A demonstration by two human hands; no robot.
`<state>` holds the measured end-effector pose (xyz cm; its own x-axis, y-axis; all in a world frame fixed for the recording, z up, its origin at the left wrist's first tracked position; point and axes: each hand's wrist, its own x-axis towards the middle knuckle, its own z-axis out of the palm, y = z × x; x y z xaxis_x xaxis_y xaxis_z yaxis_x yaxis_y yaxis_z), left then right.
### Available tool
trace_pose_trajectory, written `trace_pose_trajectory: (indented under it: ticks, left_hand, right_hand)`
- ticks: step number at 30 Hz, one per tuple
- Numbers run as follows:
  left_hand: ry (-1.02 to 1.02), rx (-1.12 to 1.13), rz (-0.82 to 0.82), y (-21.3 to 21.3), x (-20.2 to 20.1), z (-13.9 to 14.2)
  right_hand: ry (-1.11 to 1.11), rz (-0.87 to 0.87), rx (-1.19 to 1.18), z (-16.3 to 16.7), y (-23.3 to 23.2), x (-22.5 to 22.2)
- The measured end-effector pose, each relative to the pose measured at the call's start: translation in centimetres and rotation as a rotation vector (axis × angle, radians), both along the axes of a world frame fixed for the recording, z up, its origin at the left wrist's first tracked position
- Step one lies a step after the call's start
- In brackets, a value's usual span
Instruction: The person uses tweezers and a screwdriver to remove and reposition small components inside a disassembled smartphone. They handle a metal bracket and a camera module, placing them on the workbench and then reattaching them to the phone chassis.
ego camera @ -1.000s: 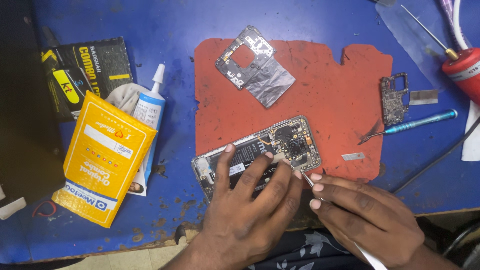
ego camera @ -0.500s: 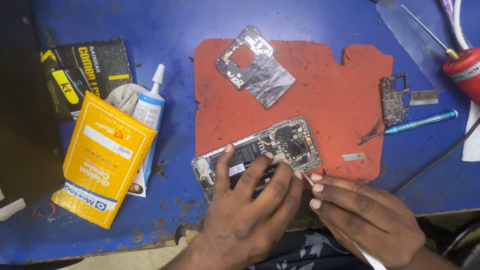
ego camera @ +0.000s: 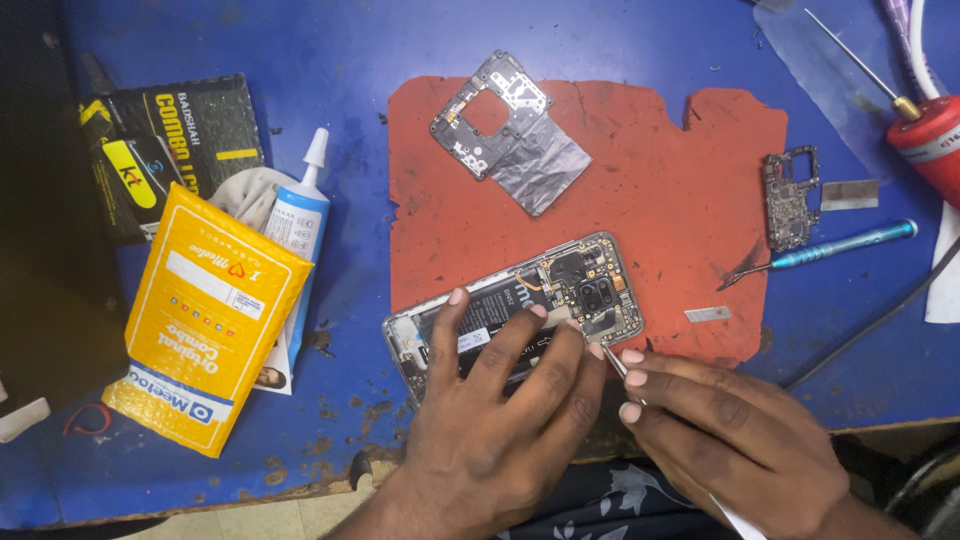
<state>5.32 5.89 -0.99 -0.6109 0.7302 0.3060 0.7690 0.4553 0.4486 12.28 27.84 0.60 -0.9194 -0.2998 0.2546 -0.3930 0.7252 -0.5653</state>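
An opened phone [ego camera: 560, 285] with its back off lies on a red mat [ego camera: 650, 200], its battery and circuit boards exposed. My left hand [ego camera: 490, 400] presses flat on the phone's lower half, fingers spread over the battery. My right hand [ego camera: 720, 430] grips thin metal tweezers [ego camera: 615, 363] whose tip touches the phone's lower right corner, beside the camera area. A removed metal shield with foil [ego camera: 515, 130] lies at the top of the mat.
A small circuit board [ego camera: 790, 195] and a teal precision screwdriver [ego camera: 830, 250] lie at the mat's right edge. A red-handled tool [ego camera: 925, 140] is far right. A yellow packet [ego camera: 205, 320], white glue tube [ego camera: 300, 215] and black packet [ego camera: 170, 140] sit left on the blue table [ego camera: 330, 60].
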Motion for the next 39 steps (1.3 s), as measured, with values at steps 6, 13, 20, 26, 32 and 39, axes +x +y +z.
trace_pose_trajectory:
  ticks: [6,13,20,26,32,39]
  left_hand:
    - [0.015,0.002,0.000,-0.1,-0.1,0.0]
    - [0.005,0.006,-0.012,-0.3,-0.1,0.2]
    - [-0.008,0.008,-0.017,-0.5,0.0,0.2]
    - [-0.023,0.006,-0.010,-0.6,0.1,0.2]
    - [-0.032,0.003,-0.002,-0.4,-0.1,-0.1]
    - [-0.032,-0.008,-0.012,-0.2,-0.3,-0.1]
  right_hand:
    - [0.024,0.019,0.002,0.2,0.0,-0.7]
    - [-0.090,-0.070,-0.091,0.5,0.3,-1.0]
    - [-0.389,-0.133,-0.349,-0.8,3.3,-1.5]
    - [-0.515,-0.096,-0.455,-1.7,4.6,-2.2]
    - [-0.335,-0.130,-0.265,-0.1,3.3,-1.7]
    - [0.041,-0.002,-0.125,-0.7,0.8,-1.2]
